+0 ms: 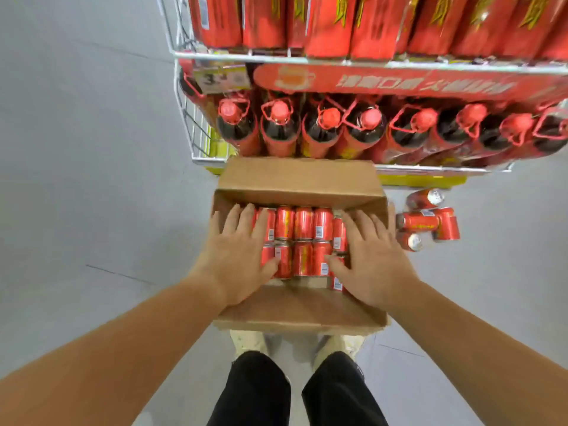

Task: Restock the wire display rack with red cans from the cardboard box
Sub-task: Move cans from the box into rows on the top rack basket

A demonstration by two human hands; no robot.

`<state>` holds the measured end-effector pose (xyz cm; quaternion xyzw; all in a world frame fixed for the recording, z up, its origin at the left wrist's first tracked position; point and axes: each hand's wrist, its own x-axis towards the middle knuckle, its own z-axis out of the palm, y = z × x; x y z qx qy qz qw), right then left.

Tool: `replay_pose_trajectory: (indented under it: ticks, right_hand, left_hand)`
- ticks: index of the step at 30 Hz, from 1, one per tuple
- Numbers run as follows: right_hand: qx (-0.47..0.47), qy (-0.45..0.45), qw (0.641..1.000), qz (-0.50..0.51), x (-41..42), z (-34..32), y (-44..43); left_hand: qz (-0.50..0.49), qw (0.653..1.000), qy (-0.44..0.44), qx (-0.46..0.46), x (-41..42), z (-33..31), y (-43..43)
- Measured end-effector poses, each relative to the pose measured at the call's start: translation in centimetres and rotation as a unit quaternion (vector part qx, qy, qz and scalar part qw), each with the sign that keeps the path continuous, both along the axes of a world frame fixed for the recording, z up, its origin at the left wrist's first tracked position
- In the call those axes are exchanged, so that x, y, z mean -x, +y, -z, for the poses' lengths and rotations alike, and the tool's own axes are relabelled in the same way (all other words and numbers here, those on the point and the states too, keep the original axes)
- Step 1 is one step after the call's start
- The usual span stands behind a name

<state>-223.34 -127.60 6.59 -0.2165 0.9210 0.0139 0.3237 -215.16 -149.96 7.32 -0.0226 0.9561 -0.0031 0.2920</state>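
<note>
Head view looks straight down at the brown cardboard box [301,312], which stands open on the pale grey floor [92,179] just in front of the person's light shoes [249,342]. Inside it the small red metal cans [304,238] lie on their sides in two rows, close together. The left hand [242,253] lies flat on the cans at the left end of the rows, fingers straight and a little spread, the thumb touching a can of the near row. The right hand [372,256] lies the same way on the right end. Neither hand is curled round a can; both are flat and relaxed. Between them a few cans of each row show uncovered.

The far flap of the box reaches toward the white wire display rack [190,118]; whether it touches the yellow base I cannot tell. The near flap lies toward the shoes. On the low shelf dark bottles with red caps [325,130] stand in a row, and tall red packs [378,26] fill the shelf above. A few loose red cans [427,222] lie on the floor near the box's right wall, apart from it. Left of the box the floor is wide and open.
</note>
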Motion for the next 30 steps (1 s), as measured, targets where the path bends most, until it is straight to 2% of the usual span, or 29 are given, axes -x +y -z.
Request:
replay_pose_trajectory:
  ticks: [3,10,15,19,23,26,30]
  right_hand:
    - [0.000,-0.062,0.998,0.024,-1.8,6.3,1.1]
    - [-0.015,-0.095,0.995,0.025,-2.3,19.1,1.7]
    - [-0.002,-0.117,0.992,0.045,-2.7,25.8,0.8]
    - [0.008,-0.146,0.987,0.073,-4.0,29.3,-0.4]
    - [0.009,-0.154,0.978,0.137,-5.0,31.5,-2.1]
    - [0.029,-0.139,0.966,0.217,-5.0,32.9,-3.3]
    - [0.029,-0.119,0.956,0.268,-4.7,34.1,-4.1]
  left_hand:
    - [0.001,0.999,-0.042,-0.005,-1.7,6.5,0.6]
    - [-0.020,0.996,-0.090,-0.002,-1.7,19.3,0.6]
    - [-0.153,0.981,-0.114,-0.040,-1.6,26.0,0.4]
    - [-0.314,0.936,-0.117,-0.103,-0.7,29.8,0.3]
    - [-0.481,0.856,-0.086,-0.166,1.0,32.3,0.1]
    - [-0.552,0.814,-0.061,-0.168,2.1,33.3,0.5]
    - [-0.615,0.767,-0.029,-0.181,2.5,34.2,1.2]
